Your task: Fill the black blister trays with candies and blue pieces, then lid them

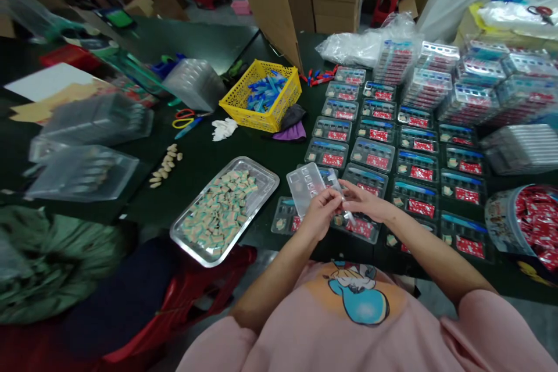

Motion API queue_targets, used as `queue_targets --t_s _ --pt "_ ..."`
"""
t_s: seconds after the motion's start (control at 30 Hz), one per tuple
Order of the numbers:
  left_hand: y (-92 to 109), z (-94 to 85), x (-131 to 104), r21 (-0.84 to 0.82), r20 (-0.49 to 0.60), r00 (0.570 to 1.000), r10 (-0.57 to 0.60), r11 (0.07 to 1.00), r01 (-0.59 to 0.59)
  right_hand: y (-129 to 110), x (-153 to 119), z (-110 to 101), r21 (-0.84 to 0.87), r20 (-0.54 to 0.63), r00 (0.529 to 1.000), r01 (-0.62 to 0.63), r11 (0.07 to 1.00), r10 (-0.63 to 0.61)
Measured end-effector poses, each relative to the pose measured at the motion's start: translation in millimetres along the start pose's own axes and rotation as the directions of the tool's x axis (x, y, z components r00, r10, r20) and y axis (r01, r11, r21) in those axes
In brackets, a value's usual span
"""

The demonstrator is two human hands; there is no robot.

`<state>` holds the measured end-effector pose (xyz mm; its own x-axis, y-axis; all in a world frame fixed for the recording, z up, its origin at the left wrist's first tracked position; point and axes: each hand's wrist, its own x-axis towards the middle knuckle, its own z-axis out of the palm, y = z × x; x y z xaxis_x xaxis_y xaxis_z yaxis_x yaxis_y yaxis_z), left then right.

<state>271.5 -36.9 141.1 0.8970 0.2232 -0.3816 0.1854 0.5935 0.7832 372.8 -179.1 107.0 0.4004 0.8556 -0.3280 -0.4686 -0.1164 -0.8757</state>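
Observation:
Both hands are close together over the near rows of filled clear trays [372, 154]. My left hand [322, 212] has its fingers closed on a clear plastic piece; a flat clear lid [306, 186] leans just beyond its fingers. My right hand [366, 202] pinches the same clear plastic piece [336, 183], which stands tilted between the two hands. Its exact shape is partly hidden by the fingers. Beneath and around them, the trays each hold a blue pen, a red packet and a small beige piece.
A metal tray [269, 179] of beige-green pieces lies left of my hands. Beyond it stand a yellow basket [261, 121] of blue items and scissors [185, 119]. Stacked packs [425, 90] rise at the back right, and a bucket [505, 218] of red packets sits far right.

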Motion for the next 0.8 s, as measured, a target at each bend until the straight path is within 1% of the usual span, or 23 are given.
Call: queue_targets --t_s 0.07,0.17,0.27,0.47,0.57,0.67,0.8 --pt "0.7 -0.6 -0.9 -0.015 0.022 0.999 -0.027 1.000 0.027 -1.2 -2.9 3.1 0.025 -0.008 1.000 -0.001 1.000 0.001" --pt "2.5 -0.3 -2.5 -0.029 0.047 0.996 -0.075 0.997 0.076 -4.5 -6.7 6.9 0.052 -0.015 0.999 -0.038 0.998 0.039" --pt "3.4 0.4 -3.8 -0.041 0.063 0.993 -0.099 0.994 0.102 -7.2 -9.3 10.2 0.085 -0.009 0.998 -0.064 0.994 0.065" --pt "0.7 -2.1 -3.2 -0.091 0.100 0.989 -0.111 0.989 0.120 -8.6 -12.1 16.8 0.160 0.049 0.998 -0.039 0.986 0.032" --pt "0.5 -3.3 -3.2 -0.101 0.111 0.987 -0.113 0.987 0.124 -6.4 -11.8 16.7 0.188 0.062 0.998 -0.020 0.982 0.008" --pt "1.6 -2.5 -4.6 -0.094 0.115 0.990 -0.086 0.991 0.097 -2.8 -10.0 13.2 0.208 0.049 0.999 0.000 0.978 -0.011" --pt "4.6 -1.4 -5.8 -0.103 0.073 0.997 0.009 0.995 -0.001 -2.0 -9.9 5.1 0.216 0.012 1.000 0.010 0.976 -0.013"
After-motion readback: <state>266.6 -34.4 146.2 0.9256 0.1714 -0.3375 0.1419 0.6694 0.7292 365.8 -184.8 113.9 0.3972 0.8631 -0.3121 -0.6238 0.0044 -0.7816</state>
